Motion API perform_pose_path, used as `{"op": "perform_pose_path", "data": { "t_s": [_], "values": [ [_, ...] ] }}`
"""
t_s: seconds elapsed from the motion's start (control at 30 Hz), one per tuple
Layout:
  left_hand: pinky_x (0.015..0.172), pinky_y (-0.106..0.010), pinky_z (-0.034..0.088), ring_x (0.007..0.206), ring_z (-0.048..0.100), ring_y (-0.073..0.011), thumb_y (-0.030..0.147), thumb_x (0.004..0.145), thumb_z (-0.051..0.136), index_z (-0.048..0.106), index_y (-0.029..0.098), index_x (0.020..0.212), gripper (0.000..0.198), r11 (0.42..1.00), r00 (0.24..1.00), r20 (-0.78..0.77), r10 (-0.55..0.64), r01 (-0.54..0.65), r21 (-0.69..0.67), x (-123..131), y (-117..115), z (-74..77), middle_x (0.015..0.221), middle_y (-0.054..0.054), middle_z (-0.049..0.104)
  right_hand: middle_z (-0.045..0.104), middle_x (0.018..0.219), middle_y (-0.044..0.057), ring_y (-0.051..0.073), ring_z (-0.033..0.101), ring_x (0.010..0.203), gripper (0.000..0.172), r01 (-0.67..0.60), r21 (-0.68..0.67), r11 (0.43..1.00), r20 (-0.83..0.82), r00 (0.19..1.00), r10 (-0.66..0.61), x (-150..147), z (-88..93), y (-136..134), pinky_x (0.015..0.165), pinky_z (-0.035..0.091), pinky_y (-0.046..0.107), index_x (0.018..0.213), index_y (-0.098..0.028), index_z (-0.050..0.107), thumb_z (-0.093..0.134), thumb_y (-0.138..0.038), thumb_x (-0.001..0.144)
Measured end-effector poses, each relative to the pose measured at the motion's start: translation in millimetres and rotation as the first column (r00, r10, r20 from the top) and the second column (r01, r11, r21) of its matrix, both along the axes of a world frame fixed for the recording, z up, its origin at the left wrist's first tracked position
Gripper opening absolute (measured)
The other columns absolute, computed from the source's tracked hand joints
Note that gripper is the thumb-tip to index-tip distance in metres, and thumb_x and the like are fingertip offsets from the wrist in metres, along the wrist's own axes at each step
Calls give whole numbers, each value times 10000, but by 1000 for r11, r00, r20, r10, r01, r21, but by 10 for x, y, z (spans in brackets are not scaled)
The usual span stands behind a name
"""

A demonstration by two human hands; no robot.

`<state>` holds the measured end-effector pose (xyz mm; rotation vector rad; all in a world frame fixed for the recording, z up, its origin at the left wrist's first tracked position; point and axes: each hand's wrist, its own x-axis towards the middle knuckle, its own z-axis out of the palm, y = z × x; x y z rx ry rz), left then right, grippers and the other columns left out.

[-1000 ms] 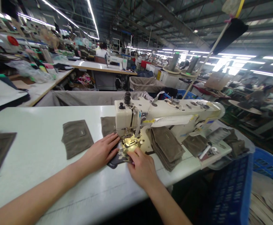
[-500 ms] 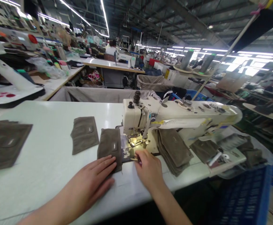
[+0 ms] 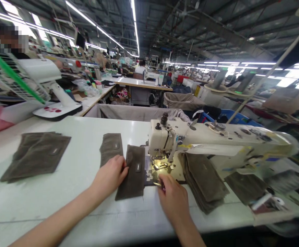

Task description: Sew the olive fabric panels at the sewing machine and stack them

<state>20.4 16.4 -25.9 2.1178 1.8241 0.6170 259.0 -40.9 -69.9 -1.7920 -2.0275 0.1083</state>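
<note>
Just left of the sewing machine point(image 3: 206, 135), the left hand point(image 3: 110, 175), flat on the brown pocket piece point(image 3: 135, 173) a moment ago, now grips its edge. The right hand point(image 3: 172, 199) pinches a small metal tool point(image 3: 157, 184) in front of the machine.

Bright ceiling tube lights point(image 3: 135, 24) glare overhead; the white bench point(image 3: 62, 192) shines softly. Edges bend and smear, and the far right seems blurred, perhaps overexposed.
</note>
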Motion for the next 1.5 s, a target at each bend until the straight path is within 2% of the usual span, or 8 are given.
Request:
{"op": "perform_pose_path", "data": {
  "t_s": [0.23, 0.37, 0.53, 0.73, 0.87, 1.07, 1.3, 1.5],
  "values": [
    [627, -326, 533, 688, 657, -206, 409, 788, 575, 514, 243, 755, 180, 998, 926, 371, 67, -66, -15, -21, -49, 53, 765, -21, 676, 754, 992, 14, 224, 730, 903, 300, -11, 16, 1000, 27, 1000, 10, 13, -80, -8, 757, 470, 289, 1104, -238, 696, 662, -73, 856],
    [680, -341, 568, 831, 707, -224, 436, 669, 727, 543, 214, 740, 297, 980, 677, 711, 193, -167, -107, -209, 48, 255, 1156, -77, 721, 761, 978, 15, 220, 737, 891, 305, -4, 32, 999, 27, 1000, 3, 9, -103, -5, 757, 483, 287, 1098, -232, 701, 647, -63, 850],
    [563, -253, 523, 663, 669, -172, 379, 632, 768, 563, 212, 880, 362, 893, 416, 832, 367, -407, -191, -556, 351, 472, 766, 9, 676, 769, 971, 12, 216, 745, 874, 293, -4, 56, 998, 3, 1000, 4, 2, -94, 5, 742, 497, 287, 1066, -232, 711, 645, -62, 837],
    [693, -337, 573, 820, 705, -224, 291, 667, 727, 509, 166, 1193, 582, 840, 495, 745, 447, -518, -160, -685, 640, 215, 954, -50, 671, 772, 987, 12, 206, 742, 865, 295, -4, 54, 999, -10, 1000, 4, 4, -88, 8, 747, 500, 281, 1072, -236, 705, 618, -68, 846],
    [890, -443, 559, 978, 694, -306, 165, 591, 737, 590, 150, 1126, 555, 844, 589, 664, 461, -521, -125, -672, 646, 43, 943, -82, 693, 777, 1006, 25, 202, 749, 874, 312, -24, 69, 997, -4, 1000, 24, 27, -143, 8, 760, 510, 270, 1096, -239, 703, 589, -76, 856],
    [894, -399, 581, 909, 725, -249, 102, 644, 679, 668, 178, 1149, 511, 877, 612, 680, 405, -470, -99, -724, 614, 133, 944, -51, 753, 780, 1116, 54, 225, 763, 939, 309, -41, 64, 997, 33, 999, 39, 83, -241, 4, 752, 551, 288, 1133, -244, 699, 493, -142, 926],
    [748, -329, 619, 839, 765, -206, 157, 813, 569, 453, 209, 1486, 685, 916, 562, 759, 328, -385, -112, -829, 631, 376, 1024, -61, 775, 787, 1081, 58, 231, 767, 917, 301, -46, 97, 994, 36, 998, 43, 49, -180, -4, 765, 558, 295, 1072, -240, 710, 513, -116, 882],
    [856, -406, 605, 963, 750, -268, 136, 778, 616, 595, 180, 1332, 556, 922, 733, 568, 374, -358, -146, -772, 685, 153, 1069, -95, 767, 786, 1107, 51, 214, 763, 950, 340, -48, 83, 995, 16, 999, 47, 54, -183, 0, 798, 559, 279, 1112, -250, 701, 477, -116, 893]
  ]
}}
